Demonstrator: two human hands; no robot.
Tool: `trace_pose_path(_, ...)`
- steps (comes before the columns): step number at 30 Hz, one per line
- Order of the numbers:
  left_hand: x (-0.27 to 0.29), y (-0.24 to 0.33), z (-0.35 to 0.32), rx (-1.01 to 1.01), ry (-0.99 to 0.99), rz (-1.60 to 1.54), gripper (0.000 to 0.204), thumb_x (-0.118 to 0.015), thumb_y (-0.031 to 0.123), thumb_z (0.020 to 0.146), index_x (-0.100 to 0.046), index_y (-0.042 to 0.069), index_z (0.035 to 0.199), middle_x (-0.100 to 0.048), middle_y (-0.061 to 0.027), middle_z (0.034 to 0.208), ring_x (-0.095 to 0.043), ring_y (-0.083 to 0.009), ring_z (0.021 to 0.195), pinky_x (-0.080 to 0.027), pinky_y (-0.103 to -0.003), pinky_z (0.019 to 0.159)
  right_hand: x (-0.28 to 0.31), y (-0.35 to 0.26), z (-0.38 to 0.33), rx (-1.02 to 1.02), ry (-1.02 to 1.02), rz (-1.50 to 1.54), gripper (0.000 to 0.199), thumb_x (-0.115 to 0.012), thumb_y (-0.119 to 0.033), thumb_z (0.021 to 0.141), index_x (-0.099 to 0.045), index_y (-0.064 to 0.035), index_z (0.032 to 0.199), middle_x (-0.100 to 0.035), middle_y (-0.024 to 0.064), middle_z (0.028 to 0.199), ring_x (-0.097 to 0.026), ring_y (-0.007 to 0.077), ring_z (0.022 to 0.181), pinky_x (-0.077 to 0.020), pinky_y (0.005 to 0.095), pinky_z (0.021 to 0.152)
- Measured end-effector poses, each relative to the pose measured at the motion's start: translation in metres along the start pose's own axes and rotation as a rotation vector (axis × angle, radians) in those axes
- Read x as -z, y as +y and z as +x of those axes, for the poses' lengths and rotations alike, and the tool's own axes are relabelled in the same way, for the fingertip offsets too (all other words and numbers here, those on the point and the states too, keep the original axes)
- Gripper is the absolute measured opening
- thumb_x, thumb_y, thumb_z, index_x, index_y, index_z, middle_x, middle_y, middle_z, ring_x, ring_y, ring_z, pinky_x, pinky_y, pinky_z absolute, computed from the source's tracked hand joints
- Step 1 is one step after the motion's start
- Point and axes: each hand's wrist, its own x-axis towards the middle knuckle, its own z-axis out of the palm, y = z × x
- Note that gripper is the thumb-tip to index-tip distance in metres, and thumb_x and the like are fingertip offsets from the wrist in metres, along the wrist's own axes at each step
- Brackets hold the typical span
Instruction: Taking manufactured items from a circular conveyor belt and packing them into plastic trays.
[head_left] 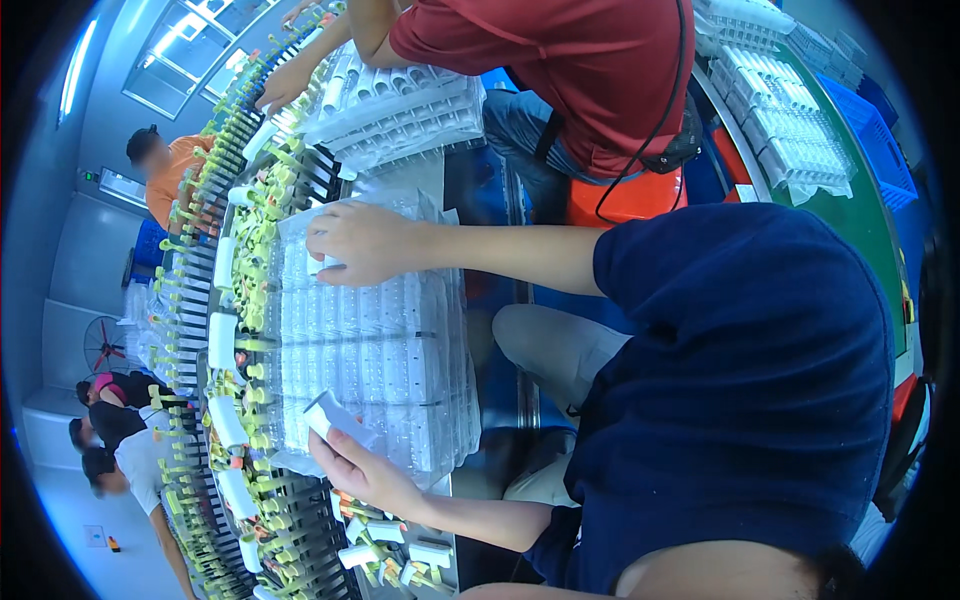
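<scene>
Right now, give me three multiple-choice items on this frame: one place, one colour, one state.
1. The right hand rests on: A) stacked clear trays B) a blue crate C) a fan
2. The co-worker's shirt at the top is: A) green B) white C) red
3. The left hand is: A) empty B) holding a small white tube C) out of view

A: the right hand lies on the clear trays.
C: the shirt is red.
B: the left hand has its fingers round the white tube.
</scene>
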Motion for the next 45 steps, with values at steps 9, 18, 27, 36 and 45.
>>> trace_pose_path(9, 0.001, 0.000, 0.000, 0.005, -0.002, 0.028, 0.042, -0.041, 0.035, 0.102, -0.053, -0.002, 0.118, -0.059, -0.0104, 0.091, -0.054, -0.0159, 0.084, -0.042, -0.030, 0.080, 0.001, -0.001, 0.000, -0.011, 0.000, 0.012, 0.025, -0.066, -0.031, 0.081, -0.061, -0.0074, 0.088, -0.061, 0.0077, 0.100, -0.055, 0.0283, 0.103, -0.0447, 0.0411, 0.090)
trace_pose_path(18, 0.001, 0.004, 0.001, 0.014, -0.013, 0.027, 0.040, -0.041, 0.034, 0.103, -0.053, -0.002, 0.118, -0.059, -0.0101, 0.092, -0.053, -0.0164, 0.086, -0.041, -0.031, 0.081, 0.000, 0.000, 0.000, -0.006, 0.027, 0.004, 0.025, -0.066, -0.032, 0.081, -0.060, -0.0080, 0.086, -0.061, 0.0073, 0.096, -0.056, 0.0278, 0.101, -0.0444, 0.0404, 0.089)
trace_pose_path(27, 0.002, 0.001, 0.001, 0.016, -0.019, 0.030, 0.041, -0.040, 0.034, 0.102, -0.053, -0.001, 0.119, -0.059, -0.0102, 0.093, -0.054, -0.0165, 0.087, -0.041, -0.032, 0.082, 0.000, 0.000, 0.000, 0.000, 0.004, 0.013, 0.025, -0.065, -0.032, 0.082, -0.062, -0.0074, 0.088, -0.061, 0.0074, 0.099, -0.054, 0.0277, 0.103, -0.0442, 0.0409, 0.089)
trace_pose_path(36, 0.002, 0.003, 0.000, 0.006, -0.029, 0.023, 0.041, -0.040, 0.035, 0.102, -0.054, -0.001, 0.118, -0.059, -0.0102, 0.093, -0.053, -0.0166, 0.086, -0.041, -0.031, 0.081, -0.002, 0.004, -0.001, 0.022, 0.037, 0.030, 0.031, -0.061, -0.038, 0.081, -0.062, -0.0075, 0.088, -0.061, 0.0091, 0.095, -0.056, 0.0294, 0.098, -0.0441, 0.0430, 0.088)
trace_pose_path(45, 0.002, 0.002, 0.000, -0.007, -0.023, 0.015, 0.038, -0.040, 0.027, 0.103, -0.051, -0.004, 0.121, -0.059, -0.0116, 0.092, -0.053, -0.0162, 0.084, -0.042, -0.031, 0.079, -0.007, 0.005, 0.000, 0.028, 0.043, 0.042, 0.031, -0.061, -0.038, 0.082, -0.063, -0.0074, 0.087, -0.061, 0.0093, 0.095, -0.056, 0.0293, 0.098, -0.0443, 0.0429, 0.088)
